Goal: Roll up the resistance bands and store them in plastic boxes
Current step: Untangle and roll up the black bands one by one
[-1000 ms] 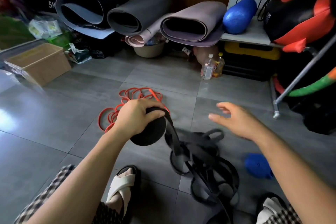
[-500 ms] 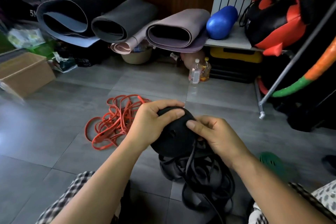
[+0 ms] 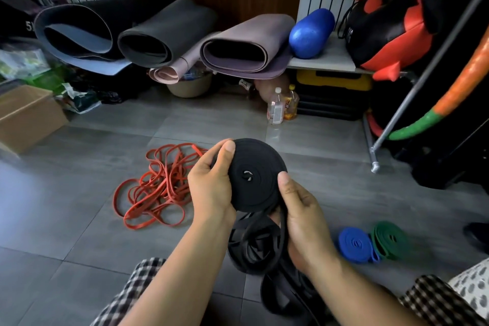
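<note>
Hands meet on a black band coil (image 3: 251,174), held up above the grey tiled floor (image 3: 79,219) roughly over its middle, with the flat spiral face turned toward the camera. The left hand (image 3: 211,188) grips the coil's left side: its thumb lies over the upper rim and the other fingers curl behind, out of sight. The right hand (image 3: 304,214) clamps the lower right side, thumb tip pressed on the rim, the remaining fingers curled under around the strap that leaves the coil. From there loose black bands (image 3: 254,246) hang down in tangled loops to a pile on the floor at its near edge. Left of the hands, red bands (image 3: 158,185) lie in an unrolled heap on the floor, apart from the black ones. Toward the right edge of the floor sit a blue roll (image 3: 354,245) and a green roll (image 3: 389,239), both wound flat and touching each other. At the far edge of the floor, two bottles (image 3: 280,106) stand side by side beneath rolled yoga mats (image 3: 243,45) and a blue foam roller (image 3: 311,33) that rests on a shelf (image 3: 325,61). A cardboard box (image 3: 29,114) stands at the floor's left edge.
</note>
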Available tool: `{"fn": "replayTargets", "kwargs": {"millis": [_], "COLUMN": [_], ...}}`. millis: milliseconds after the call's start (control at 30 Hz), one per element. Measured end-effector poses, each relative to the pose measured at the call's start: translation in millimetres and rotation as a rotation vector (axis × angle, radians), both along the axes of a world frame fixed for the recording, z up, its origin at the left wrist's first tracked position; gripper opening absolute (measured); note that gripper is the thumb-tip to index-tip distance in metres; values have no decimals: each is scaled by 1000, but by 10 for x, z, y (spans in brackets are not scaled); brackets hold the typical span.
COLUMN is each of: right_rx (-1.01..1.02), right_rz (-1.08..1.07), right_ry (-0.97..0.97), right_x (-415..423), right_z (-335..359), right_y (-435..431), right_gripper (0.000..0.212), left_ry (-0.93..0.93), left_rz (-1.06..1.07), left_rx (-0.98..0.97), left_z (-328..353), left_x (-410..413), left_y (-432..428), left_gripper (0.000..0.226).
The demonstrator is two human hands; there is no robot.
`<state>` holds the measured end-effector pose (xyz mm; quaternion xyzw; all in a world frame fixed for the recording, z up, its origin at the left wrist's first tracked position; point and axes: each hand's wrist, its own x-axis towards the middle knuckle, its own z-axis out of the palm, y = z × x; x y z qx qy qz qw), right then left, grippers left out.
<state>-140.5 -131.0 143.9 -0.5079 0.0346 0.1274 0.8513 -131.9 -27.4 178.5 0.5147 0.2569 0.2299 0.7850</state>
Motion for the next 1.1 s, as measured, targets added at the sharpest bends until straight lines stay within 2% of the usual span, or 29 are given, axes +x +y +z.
{"fn": "replayTargets", "kwargs": {"millis": [100,233,333,467,567,633,800,967,1100], "right_rx": [-23,-218,-371,-363,-462,-464,-356,-222,-119], "right_rz": [-58,39,113,401,569,535,368,99,-21], "right_ry": [7,-39,-45,-26,-88,-117,-133,38,153], "right_x": [-2,124,261,407,367,336,293,175,151], "right_z": [-46,-23,60,243,275,256,212,66,-4], "right_y": [79,-40,-213,-502,-549,-522,-460,-287,-185], "right_gripper": [38,33,31,33,34,36,41,41,47], "left_ry": [26,88,136,224,250,209,113,100,106], "left_rz": [69,41,-118,-440,-641,-614,-435,-255,-153], "left_rx": [-98,-149,-68,138,230,263,114,34,-38], "left_z": [-44,-90,-83,-5,-16,-51,-69,-118,-166], "left_x": [22,6,-3,-10,-54,-58,-45,-47,-25], "left_y": [-51,-97,-46,169,99,29,7,-92,-202], "left_gripper": [11,15,21,36,26,13,17,22,23]}}
